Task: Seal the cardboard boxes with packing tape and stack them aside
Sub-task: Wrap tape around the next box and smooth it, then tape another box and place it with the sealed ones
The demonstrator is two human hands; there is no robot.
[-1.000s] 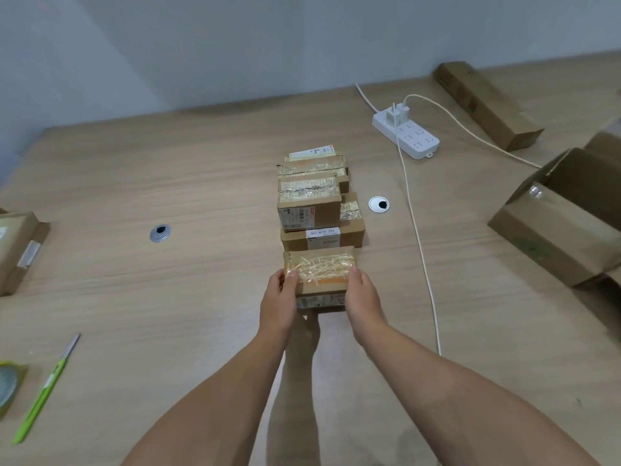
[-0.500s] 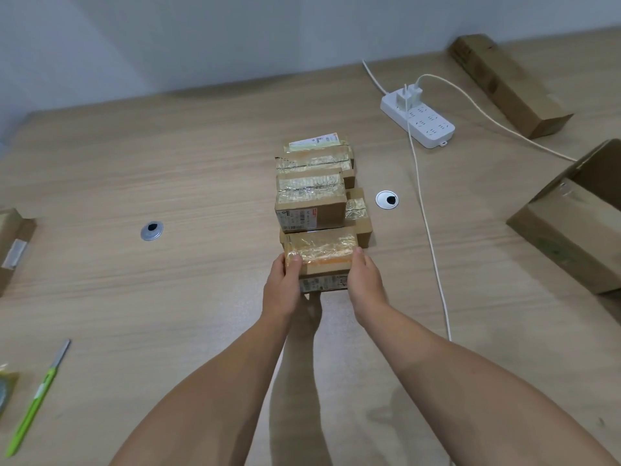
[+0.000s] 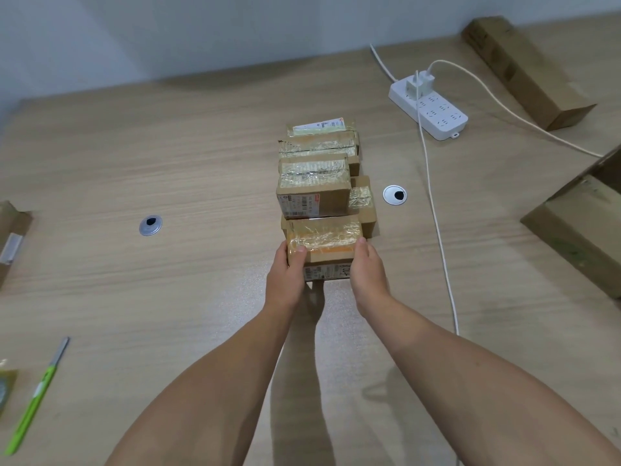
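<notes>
Desk [image 3: 168, 163], centre. Both hands are on one small box [image 3: 322, 242], its top covered in shiny tape.
- Left hand [image 3: 285, 280]: grip closed on the box's left side, thumb lying on the taped top.
- Right hand [image 3: 368, 274]: grip closed on the right side, thumb at the top edge. The other fingers are hidden behind the box.

The box is at the near end of the pile [image 3: 314, 193], which lies at 12 o'clock from the hands. It looks raised above the desk. I cannot tell whether it already rests on the wide bottom box.

Done, by the look of it: about four boxes in the pile, all with tape across the top, and this one is taped as well.

In hand: setting this box onto the pile and letting go.

Left, as I judge it:
- A box [image 3: 10, 243] sits at 9 o'clock, cut off by the edge, so I cannot tell whether it is sealed.
- The tape roll [image 3: 5, 388] and green cutter [image 3: 33, 398] lie idle at 8 o'clock, well apart from the hands.
- A large carton [image 3: 578, 237] at 3 o'clock seems open.
- A long carton [image 3: 524, 68] lies at 1 o'clock, beyond the power strip [image 3: 433, 109].
</notes>
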